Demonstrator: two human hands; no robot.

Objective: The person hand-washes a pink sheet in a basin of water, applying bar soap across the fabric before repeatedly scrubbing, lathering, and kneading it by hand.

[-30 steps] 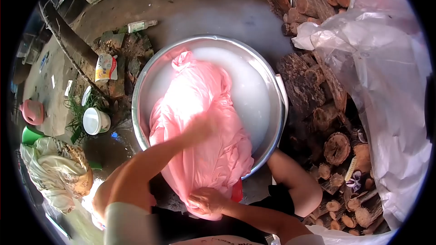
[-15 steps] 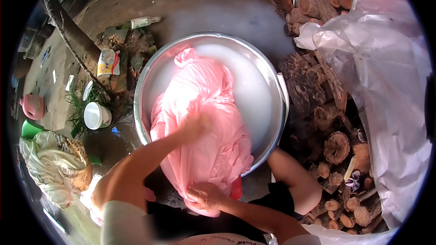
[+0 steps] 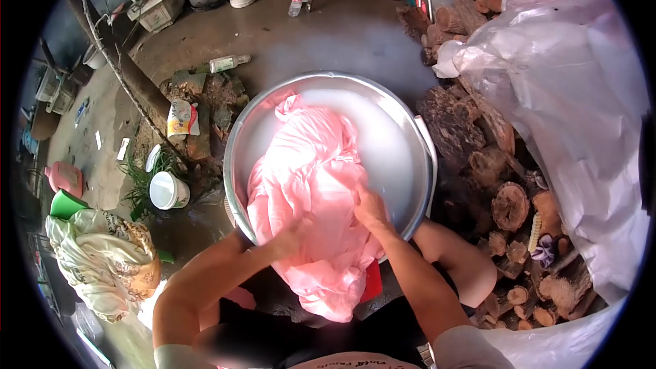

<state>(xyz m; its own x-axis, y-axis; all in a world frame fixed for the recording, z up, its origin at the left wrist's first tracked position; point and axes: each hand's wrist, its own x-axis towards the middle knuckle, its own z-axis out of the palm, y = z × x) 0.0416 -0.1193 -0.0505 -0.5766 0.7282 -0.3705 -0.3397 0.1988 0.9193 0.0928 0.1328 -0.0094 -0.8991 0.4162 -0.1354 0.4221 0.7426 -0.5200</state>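
Lying beneath both hands, pink cloth

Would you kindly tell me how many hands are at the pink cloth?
2: the left hand, blurred, over the left part of the pink cloth, and the right hand, at its right side, beside the cloudy water.
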